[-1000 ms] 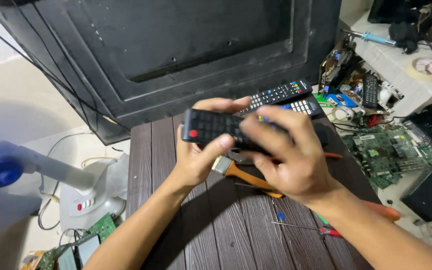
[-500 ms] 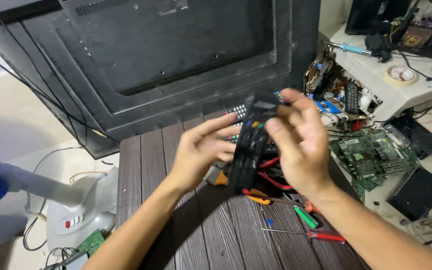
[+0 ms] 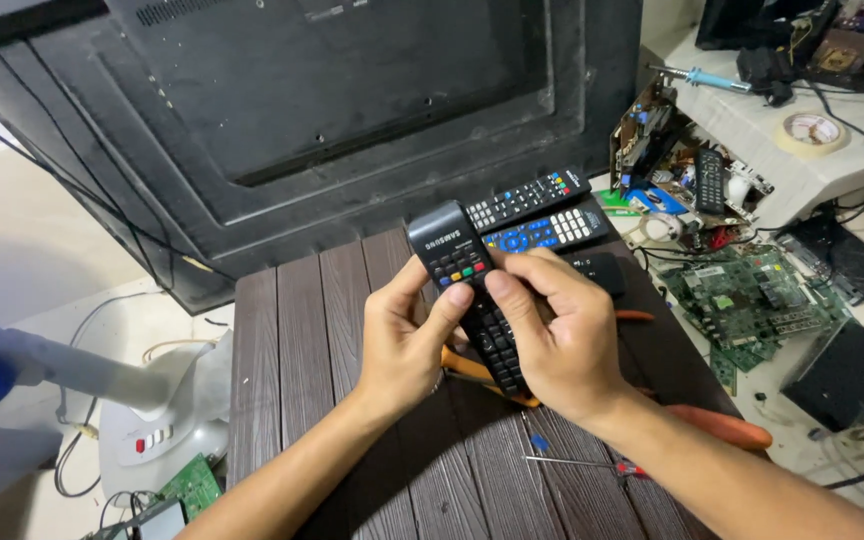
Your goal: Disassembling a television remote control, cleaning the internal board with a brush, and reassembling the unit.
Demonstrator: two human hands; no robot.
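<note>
1. The black remote (image 3: 472, 300), edge-on half a second ago, now faces up, buttons showing
2. Left hand (image 3: 402, 345) and right hand (image 3: 557, 340) both grip it above the dark slatted surface (image 3: 282, 340), thumbs on its coloured keys

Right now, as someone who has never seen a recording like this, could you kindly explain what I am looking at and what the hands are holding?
There is no machine here: the picture comes from a camera worn on a person's head, looking down at their own bare hands. The left hand and the right hand together hold a long black remote control with coloured buttons, thumbs pressed on its face. Below is a dark brown slatted table, where two more black remotes lie beside orange-handled pliers and a thin red-tipped screwdriver. Behind stands the black back panel of a large television. At the right lie green circuit boards; at the left stands a white fan base.
</note>
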